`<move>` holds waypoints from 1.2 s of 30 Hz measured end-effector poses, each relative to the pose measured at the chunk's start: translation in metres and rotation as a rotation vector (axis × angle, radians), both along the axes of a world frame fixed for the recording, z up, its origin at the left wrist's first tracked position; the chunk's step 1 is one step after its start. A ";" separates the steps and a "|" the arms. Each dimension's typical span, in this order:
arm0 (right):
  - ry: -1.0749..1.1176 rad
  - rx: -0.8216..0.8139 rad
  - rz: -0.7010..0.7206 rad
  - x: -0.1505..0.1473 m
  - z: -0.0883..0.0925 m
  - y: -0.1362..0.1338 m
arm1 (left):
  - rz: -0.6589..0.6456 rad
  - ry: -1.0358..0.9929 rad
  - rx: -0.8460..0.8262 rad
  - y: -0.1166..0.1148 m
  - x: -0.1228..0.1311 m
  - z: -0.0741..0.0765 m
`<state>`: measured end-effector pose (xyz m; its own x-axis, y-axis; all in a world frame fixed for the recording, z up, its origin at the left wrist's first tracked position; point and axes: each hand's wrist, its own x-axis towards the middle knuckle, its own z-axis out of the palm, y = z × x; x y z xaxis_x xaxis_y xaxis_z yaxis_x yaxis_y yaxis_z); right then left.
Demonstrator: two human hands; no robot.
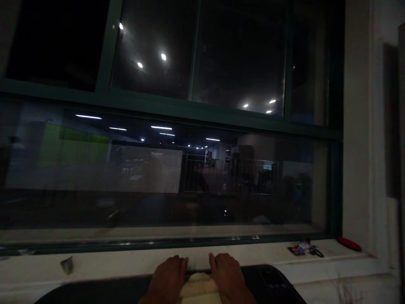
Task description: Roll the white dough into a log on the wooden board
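At the bottom middle, my left hand (169,276) and my right hand (228,276) are side by side, backs up, with fingers curled forward and thumbs turned toward each other. Between them is a pale, folded, cloth-like piece (200,287). Both hands appear closed on its sides, though the fingertips are hidden. Under and beyond the hands is a dark panel (107,291) with rounded corners, its far edge close to the window sill. Faint lit digits (276,286) show on the panel's right part.
A white window sill (126,259) runs behind the panel. On it are a crumpled scrap (67,265), a small colourful bundle with a dark loop (305,248) and a red flat object (348,243). A green-framed window (158,107) reflects ceiling lights. Thin twigs (346,291) show at lower right.
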<state>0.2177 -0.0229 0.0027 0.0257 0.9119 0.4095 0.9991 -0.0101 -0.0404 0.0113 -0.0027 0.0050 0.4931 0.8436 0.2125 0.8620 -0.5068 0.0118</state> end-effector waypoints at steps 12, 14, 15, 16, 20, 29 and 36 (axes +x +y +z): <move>0.016 -0.023 0.028 0.004 -0.006 0.000 | 0.075 -0.098 0.036 -0.001 0.003 -0.008; 0.011 -0.012 0.037 0.003 -0.007 -0.013 | 0.094 -0.134 0.061 -0.013 0.001 -0.009; 0.007 -0.007 0.043 0.002 -0.007 -0.019 | 0.097 -0.151 0.071 -0.018 0.001 -0.009; 0.006 -0.002 0.053 0.001 -0.007 -0.026 | 0.099 -0.163 0.076 -0.023 0.000 -0.010; 0.021 -0.004 0.068 -0.004 -0.007 -0.050 | 0.072 -0.161 0.045 -0.043 -0.002 -0.010; 0.012 0.079 0.114 0.004 -0.038 -0.093 | -0.017 -0.194 0.030 -0.096 -0.017 -0.013; -0.006 -0.034 0.211 0.013 -0.037 -0.130 | -0.058 -0.174 -0.115 -0.134 -0.032 -0.009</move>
<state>0.2307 -0.1525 -0.0342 -0.1695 0.9101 0.3781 0.9795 0.1980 -0.0374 -0.0203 -0.1365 -0.0042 0.5057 0.8386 0.2025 0.8113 -0.5421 0.2190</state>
